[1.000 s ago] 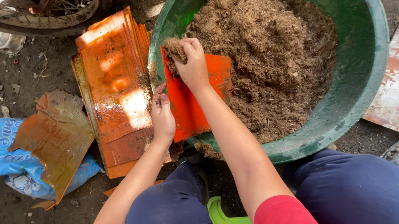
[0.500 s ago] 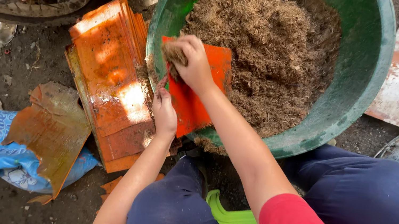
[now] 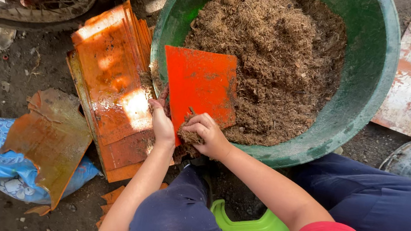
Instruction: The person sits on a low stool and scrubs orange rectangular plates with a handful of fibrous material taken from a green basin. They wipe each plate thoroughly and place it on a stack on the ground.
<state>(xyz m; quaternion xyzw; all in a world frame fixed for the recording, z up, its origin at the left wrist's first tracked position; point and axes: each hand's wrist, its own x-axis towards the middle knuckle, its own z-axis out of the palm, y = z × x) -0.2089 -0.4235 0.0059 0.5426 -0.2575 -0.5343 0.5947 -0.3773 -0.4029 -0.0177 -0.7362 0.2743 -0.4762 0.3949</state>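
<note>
Fingers (image 3: 198,125) of our right hand (image 3: 207,135) pinched on a clump of fibre (image 3: 189,137), left hand (image 3: 162,124) gripping the orange sheet's (image 3: 198,89) near edge.
Sheet leans over the tub (image 3: 378,77) rim just beyond our fingers; we'd guess a loose pinch drops fibre onto our lap instead.

Your one view comes from the camera on your head, looking almost straight down and close over your knees. It frames the green basin (image 3: 378,77) ahead of you, the stack of orange sheets (image 3: 110,88) to your left, and the ground.
</note>
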